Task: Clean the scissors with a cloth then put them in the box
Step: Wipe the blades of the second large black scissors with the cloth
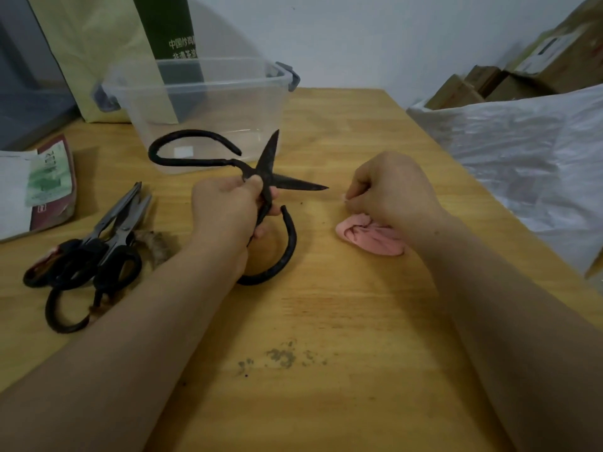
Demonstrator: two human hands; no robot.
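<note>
My left hand [225, 210] grips a big black iron pair of scissors [270, 158] at its pivot, lifted above the table. Its two blades are spread apart, one pointing up, one pointing right toward my right hand. One looped handle arcs in front of the box, the other curves down beside my wrist. My right hand [388, 190] is curled into a fist around a pink cloth [375, 238], which bunches out below the palm onto the table. The clear plastic box [208, 93] with grey latches stands behind the scissors, with nothing visible inside.
Several other scissors [94, 252] lie in a pile at the left on the wooden table [326, 321]. A booklet and papers [39, 187] lie at far left. A paper bag [107, 44] stands behind the box. White plastic sheeting [528, 151] and cardboard boxes [489, 79] crowd the right.
</note>
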